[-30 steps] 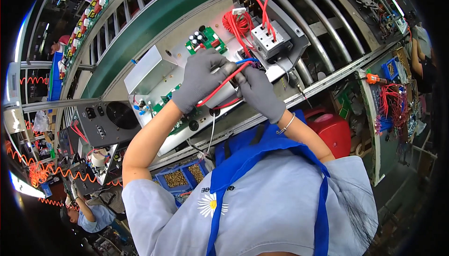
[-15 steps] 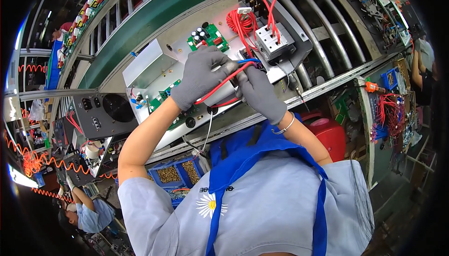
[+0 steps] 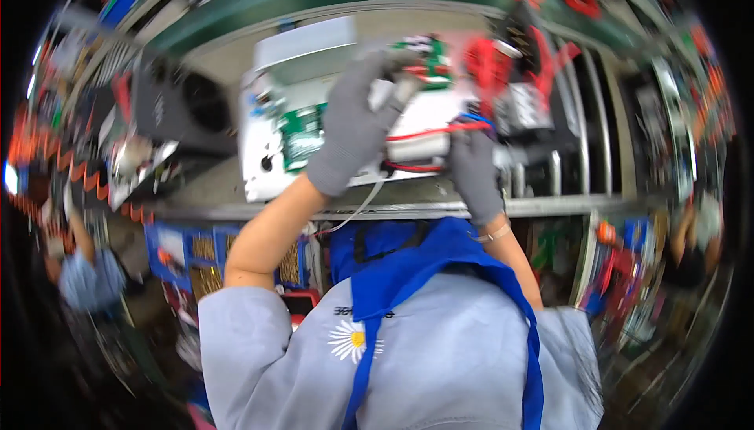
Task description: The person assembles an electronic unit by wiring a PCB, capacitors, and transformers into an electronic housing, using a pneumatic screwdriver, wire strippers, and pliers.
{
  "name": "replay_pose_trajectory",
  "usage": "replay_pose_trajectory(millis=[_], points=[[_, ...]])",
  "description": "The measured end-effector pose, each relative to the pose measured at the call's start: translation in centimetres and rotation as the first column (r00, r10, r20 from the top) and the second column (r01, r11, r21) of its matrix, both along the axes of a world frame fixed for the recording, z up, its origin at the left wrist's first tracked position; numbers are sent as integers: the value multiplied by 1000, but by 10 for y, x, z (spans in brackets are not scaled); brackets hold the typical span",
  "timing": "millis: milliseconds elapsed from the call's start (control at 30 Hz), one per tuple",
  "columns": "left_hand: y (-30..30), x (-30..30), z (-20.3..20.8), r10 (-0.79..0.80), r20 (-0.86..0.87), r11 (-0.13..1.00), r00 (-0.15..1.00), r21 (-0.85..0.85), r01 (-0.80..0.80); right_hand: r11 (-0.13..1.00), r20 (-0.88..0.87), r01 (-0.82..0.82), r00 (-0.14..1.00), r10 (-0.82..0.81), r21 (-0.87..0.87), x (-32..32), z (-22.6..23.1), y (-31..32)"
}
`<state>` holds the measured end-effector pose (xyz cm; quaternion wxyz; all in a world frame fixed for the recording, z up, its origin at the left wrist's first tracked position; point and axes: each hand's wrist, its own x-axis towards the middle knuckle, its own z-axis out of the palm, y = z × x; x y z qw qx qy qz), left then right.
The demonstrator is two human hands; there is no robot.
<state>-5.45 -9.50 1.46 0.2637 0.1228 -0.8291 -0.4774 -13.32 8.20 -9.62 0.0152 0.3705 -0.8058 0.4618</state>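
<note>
The two gloved hands, which met on the wires half a second ago, are now apart. The left hand (image 3: 357,120) is raised over the white chassis (image 3: 259,171), bent fingers just left of the far green circuit board (image 3: 434,49); blur hides whether they grip anything. The right hand (image 3: 475,175) has its fingertips at the red wire (image 3: 428,132) and blue wire (image 3: 481,120), though I cannot tell whether they pinch them. Both wires lie over the chassis's right part, near the white-faced block (image 3: 526,108); the red one runs left toward the left hand. The chassis rests on the counter (image 3: 212,182). Two-handed work on the wires seems to have broken off, with only the right hand near their right ends.
</note>
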Motion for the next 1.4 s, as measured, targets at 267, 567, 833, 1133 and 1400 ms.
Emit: replay_pose_trajectory(millis=[267,567,833,1133,1400], points=[[11,126,-50,632,-183,769,753,24,-639,978,588,191,782,-205,87,-7,22,0],[1,257,-129,950,52,311,307,-140,-940,945,595,291,738,-319,145,19,54,-22],[18,424,-191,888,382,-123,-256,-340,-933,968,597,153,765,-242,196,-11,28,0],[12,456,-198,682,670,38,-294,-433,-901,960,599,231,751,-279,157,4,39,-12],[10,467,-219,604,782,301,-157,-406,-863,945,487,283,809,-328,167,-6,21,1]])
